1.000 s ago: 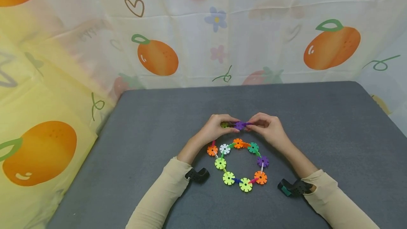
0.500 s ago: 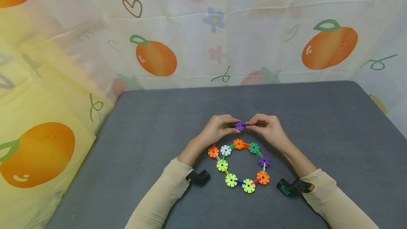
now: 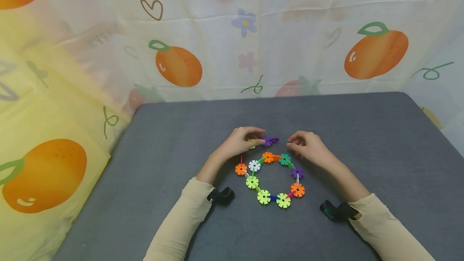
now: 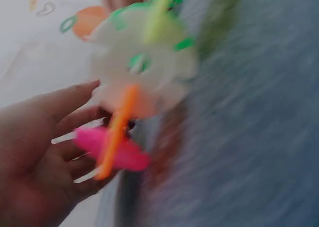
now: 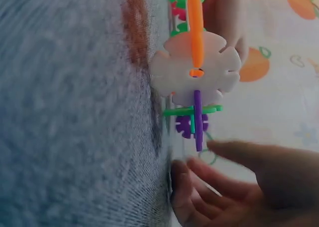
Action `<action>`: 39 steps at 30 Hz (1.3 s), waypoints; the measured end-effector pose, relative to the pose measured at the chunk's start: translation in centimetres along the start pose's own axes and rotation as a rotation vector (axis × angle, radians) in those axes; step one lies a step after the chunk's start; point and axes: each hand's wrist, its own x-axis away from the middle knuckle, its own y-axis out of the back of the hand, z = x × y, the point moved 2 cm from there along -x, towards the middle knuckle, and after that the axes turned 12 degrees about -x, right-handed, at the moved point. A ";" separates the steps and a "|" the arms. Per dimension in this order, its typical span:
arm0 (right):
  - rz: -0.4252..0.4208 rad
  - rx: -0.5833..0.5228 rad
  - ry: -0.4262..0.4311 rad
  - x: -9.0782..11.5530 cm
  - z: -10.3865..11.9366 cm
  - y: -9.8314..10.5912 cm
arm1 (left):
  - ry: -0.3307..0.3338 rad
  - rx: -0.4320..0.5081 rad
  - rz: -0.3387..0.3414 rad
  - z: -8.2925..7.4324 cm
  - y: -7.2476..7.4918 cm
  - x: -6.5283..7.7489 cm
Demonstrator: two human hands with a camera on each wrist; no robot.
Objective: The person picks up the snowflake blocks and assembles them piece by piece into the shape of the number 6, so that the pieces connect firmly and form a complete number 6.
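A chain of interlocking notched plastic discs curves into a ring on the table, and an orange disc (image 3: pixel 241 169) begins its tail at the left. My left hand (image 3: pixel 242 142) pinches this tail near its far end, where purple discs (image 3: pixel 270 140) stick out past the fingertips. Part of a yellow-green disc shows under those fingers. To the right, my right hand (image 3: pixel 306 144) holds nothing, its fingers loosely bent and a small gap from the purple end. A white disc (image 4: pixel 149 62) and a pink disc (image 4: pixel 92 142) loom blurred in the left wrist view.
The ring lies on a grey tabletop (image 3: pixel 181 164), nearest side marked by a yellow-green disc (image 3: pixel 283 200). Both wrists wear black camera mounts (image 3: pixel 222 195). Behind the table's far edge hangs a fruit-print cloth (image 3: pixel 217 43).
My right hand has let go of the purple end and drawn slightly right. The left hand has shifted left with the chain, and the ring has slid slightly away from me.
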 end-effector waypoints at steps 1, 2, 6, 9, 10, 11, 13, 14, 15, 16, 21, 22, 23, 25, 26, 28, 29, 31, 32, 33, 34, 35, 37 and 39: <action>0.029 0.019 -0.007 0.1 0.1 0.0 | 0.012 -0.015 0.008 0.2 0.4 0.1; 0.061 0.039 -0.009 0.2 0.2 -0.1 | 0.027 -0.034 0.015 0.2 0.9 0.3; 0.163 0.066 -0.007 0.6 0.5 -0.6 | 0.127 -0.132 0.076 0.3 2.7 1.2; 0.185 0.054 -0.021 0.8 0.6 -0.8 | 0.184 -0.142 0.181 0.4 3.4 1.8; 0.193 0.049 -0.028 0.9 0.5 -0.9 | 0.188 -0.126 0.209 0.5 3.5 1.9; 0.205 0.043 -0.033 1.1 0.5 -0.9 | 0.182 -0.110 0.222 0.5 3.4 1.8; 0.237 0.013 -0.041 1.3 0.5 -1.1 | 0.173 -0.073 0.199 0.7 3.0 1.6; 0.262 -0.011 -0.047 1.5 0.5 -1.2 | 0.171 -0.055 0.166 0.8 2.7 1.4; 0.284 -0.038 -0.054 1.7 0.6 -1.3 | 0.172 -0.041 0.125 0.9 2.4 1.2; 0.303 -0.053 -0.056 1.9 0.6 -1.3 | 0.178 -0.026 0.082 0.9 2.1 1.1; 0.328 -0.047 -0.066 2.8 0.8 -1.3 | 0.200 -0.014 -0.098 0.8 0.9 0.5; 0.323 -0.029 -0.068 2.9 0.9 -1.3 | 0.194 -0.031 -0.113 0.7 0.7 0.5; 0.317 -0.019 -0.079 2.9 0.9 -1.3 | 0.189 -0.059 -0.122 0.6 0.6 0.4; 0.300 -0.006 -0.097 3.0 0.9 -1.2 | 0.177 -0.125 -0.123 0.4 0.5 0.4; 0.292 -0.006 -0.104 3.0 1.0 -1.3 | 0.170 -0.161 -0.117 0.3 0.5 0.3; 0.278 -0.012 -0.115 3.0 0.9 -1.3 | 0.165 -0.200 -0.099 0.1 0.6 0.4; 0.275 -0.015 -0.112 3.0 0.9 -1.4 | 0.160 -0.209 -0.090 0.1 0.7 0.4; 0.282 -0.021 -0.097 3.0 0.8 -1.4 | 0.148 -0.197 -0.079 0.1 0.8 0.5; 0.288 -0.020 -0.092 3.0 0.8 -1.3 | 0.143 -0.189 -0.078 0.1 0.8 0.5; 0.299 -0.018 -0.085 3.1 0.7 -1.3 | 0.141 -0.181 -0.084 0.1 0.8 0.5; 0.313 -0.015 -0.077 3.1 0.7 -1.2 | 0.140 -0.181 -0.093 0.1 0.7 0.4; 0.328 -0.012 -0.070 3.2 0.7 -1.0 | 0.138 -0.182 -0.105 0.1 0.6 0.4; 0.355 -0.006 -0.068 3.3 0.7 -0.8 | 0.144 -0.186 -0.130 0.0 0.4 0.3; 0.372 -0.001 -0.073 3.4 0.6 -0.6 | 0.153 -0.207 -0.146 -0.3 0.3 0.3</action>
